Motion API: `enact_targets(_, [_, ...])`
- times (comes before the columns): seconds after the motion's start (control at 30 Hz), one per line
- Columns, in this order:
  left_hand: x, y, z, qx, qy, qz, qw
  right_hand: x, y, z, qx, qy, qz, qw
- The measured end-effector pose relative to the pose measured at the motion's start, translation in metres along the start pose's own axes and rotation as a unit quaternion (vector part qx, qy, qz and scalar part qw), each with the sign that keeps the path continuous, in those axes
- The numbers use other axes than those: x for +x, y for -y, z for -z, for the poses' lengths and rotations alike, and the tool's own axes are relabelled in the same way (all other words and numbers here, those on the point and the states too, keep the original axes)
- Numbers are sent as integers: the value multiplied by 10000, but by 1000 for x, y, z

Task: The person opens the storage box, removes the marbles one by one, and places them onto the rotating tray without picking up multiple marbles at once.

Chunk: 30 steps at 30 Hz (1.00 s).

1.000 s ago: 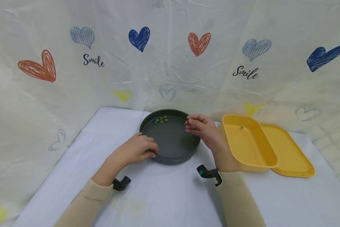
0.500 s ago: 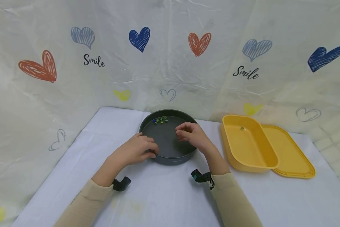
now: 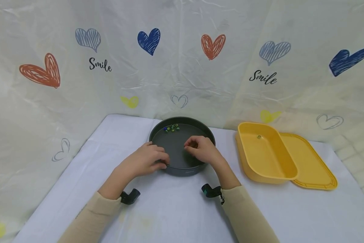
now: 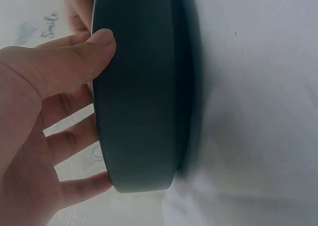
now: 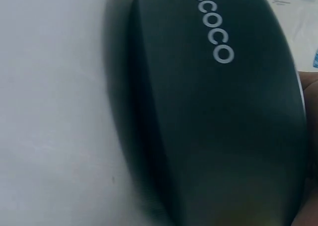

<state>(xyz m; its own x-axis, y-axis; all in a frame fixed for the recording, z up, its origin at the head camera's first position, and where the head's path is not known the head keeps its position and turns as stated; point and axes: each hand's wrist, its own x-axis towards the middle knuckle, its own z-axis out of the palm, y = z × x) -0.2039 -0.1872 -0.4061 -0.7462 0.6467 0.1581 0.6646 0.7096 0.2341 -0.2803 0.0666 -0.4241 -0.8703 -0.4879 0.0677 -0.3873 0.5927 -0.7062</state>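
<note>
A round dark grey tray [image 3: 172, 143] with a raised wall stands on the white cloth; the right wrist view shows "ecoco" printed on its side. Several small green, yellow and blue glass marbles [image 3: 171, 128] lie inside near its far left wall. My left hand [image 3: 145, 159] grips the near left rim, thumb [image 4: 103, 39] outside and fingers over the edge. Over the right part of the tray is my right hand [image 3: 203, 149], its fingers bent toward the thumb. Whether anything is between those fingertips is hidden; the right wrist view shows little of that hand.
To the right stands a yellow rectangular container [image 3: 268, 158] with one marble [image 3: 259, 137] inside. Its flat yellow lid [image 3: 309, 162] lies beside it, partly under it. Behind the table [image 3: 166, 209] hangs a white sheet [image 3: 182, 77] printed with hearts and "Smile".
My right hand has moved left and nearer to me, from the tray's right rim to above its inside, and its fingers have curled more. The left hand and the marbles have stayed put.
</note>
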Motion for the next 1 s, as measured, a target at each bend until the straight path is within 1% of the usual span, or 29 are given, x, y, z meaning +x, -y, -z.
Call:
enact_targets(0.1, [0, 0, 0, -32, -10, 0, 10000, 0, 1, -1, -271, 27, 51, 9996])
enact_targets(0.23, [1, 0, -1, -21, -62, -33, 10000, 1, 2, -3, -492, 38, 77, 9988])
enact_targets(0.43, [1, 1, -2, -20, -59, -19, 10000, 1, 1, -4, -649, 59, 66, 9979])
enact_targets(0.87, [1, 2, -1, -35, -53, -15, 10000, 1, 2, -4, -725, 26, 124, 9973])
enact_targets(0.93, [1, 2, -2, -32, -57, -14, 10000, 1, 2, -3, -660, 30, 143, 9977])
enact_targets(1.0, [2, 1, -2, -39, -51, -17, 10000, 0, 0, 0, -415, 56, 154, 9990])
